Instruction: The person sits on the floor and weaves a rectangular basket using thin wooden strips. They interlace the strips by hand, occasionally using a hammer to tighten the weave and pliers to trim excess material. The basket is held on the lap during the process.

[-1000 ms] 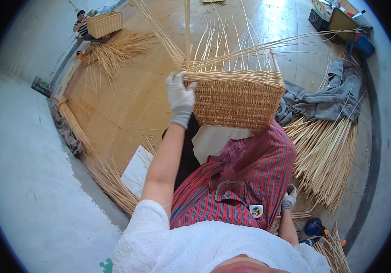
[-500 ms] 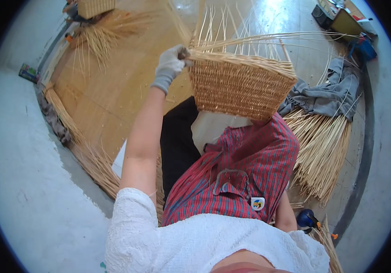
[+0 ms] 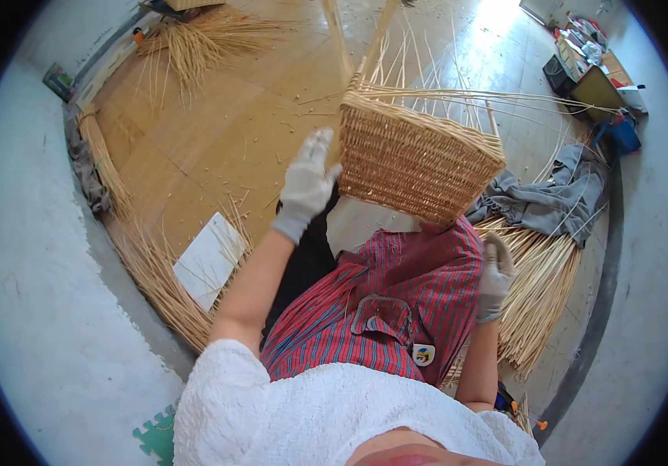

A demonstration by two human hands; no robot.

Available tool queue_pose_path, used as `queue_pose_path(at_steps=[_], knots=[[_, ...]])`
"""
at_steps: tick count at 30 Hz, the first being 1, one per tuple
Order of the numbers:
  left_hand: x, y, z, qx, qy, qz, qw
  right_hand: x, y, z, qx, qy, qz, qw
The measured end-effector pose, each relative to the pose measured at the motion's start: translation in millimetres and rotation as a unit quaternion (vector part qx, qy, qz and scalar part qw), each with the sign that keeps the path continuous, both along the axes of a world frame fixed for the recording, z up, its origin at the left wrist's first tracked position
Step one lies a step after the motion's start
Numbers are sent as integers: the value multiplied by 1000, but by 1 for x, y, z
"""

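Note:
A half-woven rectangular wicker basket rests tilted on my lap, and long unwoven stakes fan up and to the right from its rim. My left hand, in a pale glove, lies against the basket's left corner with the fingers spread and grips nothing. My right hand, also gloved, rests at my right thigh just below the basket's lower right corner, fingers pointing up, with nothing visible in it. A red striped apron covers my lap under the basket.
A thick bundle of willow rods lies on the floor at my right, with a grey cloth behind it. More rods line the wooden mat's left edge beside a white sheet. Boxes stand at the far right.
The basket has turned and tipped so its left corner faces me. My left hand has let go of the rim and slid down its side. My right hand has risen toward the basket.

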State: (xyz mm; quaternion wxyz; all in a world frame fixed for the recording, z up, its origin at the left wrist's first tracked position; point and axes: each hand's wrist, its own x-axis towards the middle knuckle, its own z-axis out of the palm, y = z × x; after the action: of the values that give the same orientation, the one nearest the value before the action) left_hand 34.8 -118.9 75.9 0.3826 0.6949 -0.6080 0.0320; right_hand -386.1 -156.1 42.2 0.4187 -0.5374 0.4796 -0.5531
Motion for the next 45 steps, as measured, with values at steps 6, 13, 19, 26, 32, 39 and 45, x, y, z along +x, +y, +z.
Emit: queue_pose_path(at_steps=[6, 13, 19, 26, 32, 39, 45], knots=[[-58, 122, 0, 115, -103, 62, 986, 107, 88, 9, 23, 113, 224, 968], [-57, 163, -14, 185, -151, 22, 971, 174, 126, 36, -97, 216, 331, 914], [-67, 148, -8, 216, -142, 31, 966, 171, 120, 40, -54, 227, 328, 915], [-76, 158, -5, 207, -77, 21, 975, 185, 123, 50, -176, 360, 234, 886], [-74, 162, -9, 186, -46, 20, 981, 205, 127, 27, -191, 375, 240, 875], [-79, 160, -16, 144, -79, 2, 986, 208, 130, 22, -165, 411, 251, 860], [-82, 157, -6, 165, -86, 33, 982, 206, 126, 17, -174, 413, 240, 861]])
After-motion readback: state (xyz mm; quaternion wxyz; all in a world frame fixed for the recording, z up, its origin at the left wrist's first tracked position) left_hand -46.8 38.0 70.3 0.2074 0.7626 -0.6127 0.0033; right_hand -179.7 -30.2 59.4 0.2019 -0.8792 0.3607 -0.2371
